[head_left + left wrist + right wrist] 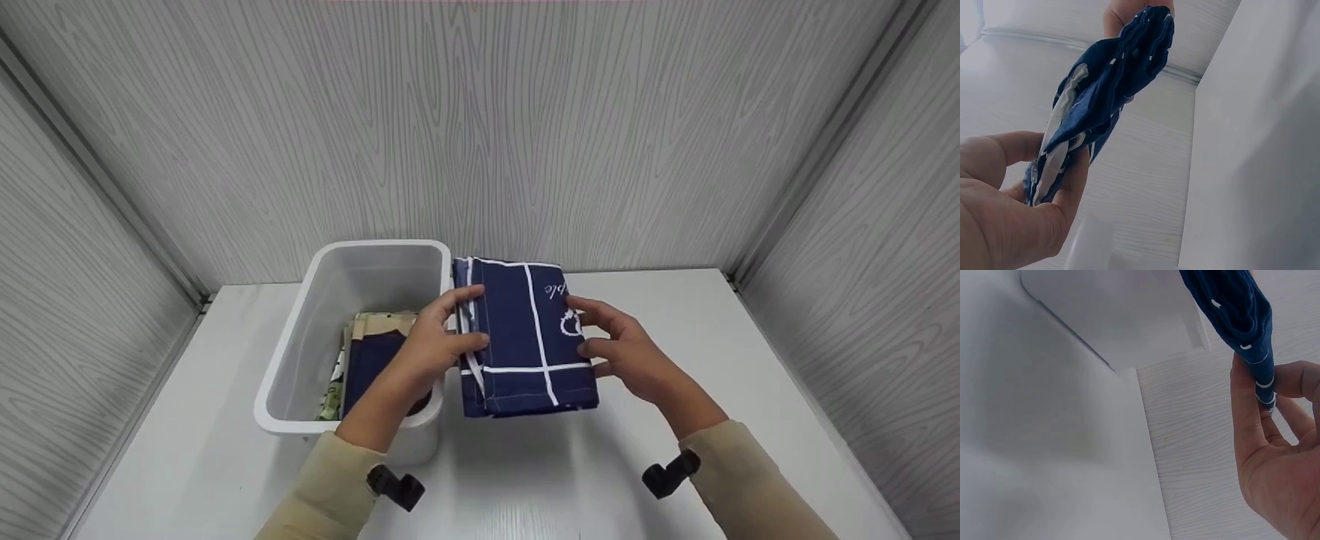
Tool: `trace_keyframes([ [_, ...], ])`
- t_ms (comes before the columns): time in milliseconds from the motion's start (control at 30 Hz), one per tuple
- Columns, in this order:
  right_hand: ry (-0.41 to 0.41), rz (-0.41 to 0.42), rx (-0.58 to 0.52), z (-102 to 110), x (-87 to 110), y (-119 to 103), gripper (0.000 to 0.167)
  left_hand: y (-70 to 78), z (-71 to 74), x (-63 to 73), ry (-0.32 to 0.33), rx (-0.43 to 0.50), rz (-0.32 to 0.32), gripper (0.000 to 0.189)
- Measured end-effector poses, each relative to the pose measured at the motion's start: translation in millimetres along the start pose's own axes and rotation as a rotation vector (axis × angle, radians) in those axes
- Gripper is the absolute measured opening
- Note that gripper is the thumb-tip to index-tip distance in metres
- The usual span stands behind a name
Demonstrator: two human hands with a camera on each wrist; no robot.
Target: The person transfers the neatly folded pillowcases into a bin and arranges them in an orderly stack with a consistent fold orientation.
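Note:
A folded navy cloth (517, 337) with white grid lines and white lettering is held up above the table, beside the bin. My left hand (435, 341) pinches its left edge, thumb on the near face. On the opposite edge, my right hand (626, 349) grips it between thumb and fingers. From the left wrist view, the cloth (1112, 84) appears edge-on, its layers stacked and a white zipper-like strip along one side. The right wrist view shows the folded layers (1241, 315) end-on, with the right fingers on both faces.
A white plastic bin (281, 360) stands on the white table (187, 420) to the left. Inside it are folded cloths, among them a navy and beige one (375, 360) and a green patterned one (331, 394). Wood-grain panels (480, 135) enclose the back and sides.

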State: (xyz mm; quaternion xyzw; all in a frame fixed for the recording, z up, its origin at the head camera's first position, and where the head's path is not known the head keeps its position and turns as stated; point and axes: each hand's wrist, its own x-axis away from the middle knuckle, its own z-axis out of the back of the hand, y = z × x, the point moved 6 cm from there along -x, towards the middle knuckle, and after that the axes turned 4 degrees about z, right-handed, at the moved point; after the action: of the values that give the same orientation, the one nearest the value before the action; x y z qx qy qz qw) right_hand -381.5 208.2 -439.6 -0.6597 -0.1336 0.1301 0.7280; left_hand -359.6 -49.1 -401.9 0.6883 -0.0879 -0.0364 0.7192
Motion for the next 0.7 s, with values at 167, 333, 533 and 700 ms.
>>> trace_keyframes([
  [167,-0.006,0.003,-0.018,-8.7,-4.6,-5.9,0.070,4.6,9.2,1.9,0.006,0.008,-0.002,0.070],
  [333,-0.010,0.014,-0.014,-18.0,-9.5,-10.3,0.069,6.4,19.5,3.2,0.002,0.001,0.006,0.070],
  [533,-0.008,0.019,-0.018,-27.2,-15.4,-12.0,0.068,6.9,28.6,4.1,-0.003,0.016,0.030,0.072],
  [700,0.009,0.014,-0.016,-34.3,-19.8,-11.8,0.067,7.8,35.0,5.2,-0.012,0.048,0.042,0.074],
])
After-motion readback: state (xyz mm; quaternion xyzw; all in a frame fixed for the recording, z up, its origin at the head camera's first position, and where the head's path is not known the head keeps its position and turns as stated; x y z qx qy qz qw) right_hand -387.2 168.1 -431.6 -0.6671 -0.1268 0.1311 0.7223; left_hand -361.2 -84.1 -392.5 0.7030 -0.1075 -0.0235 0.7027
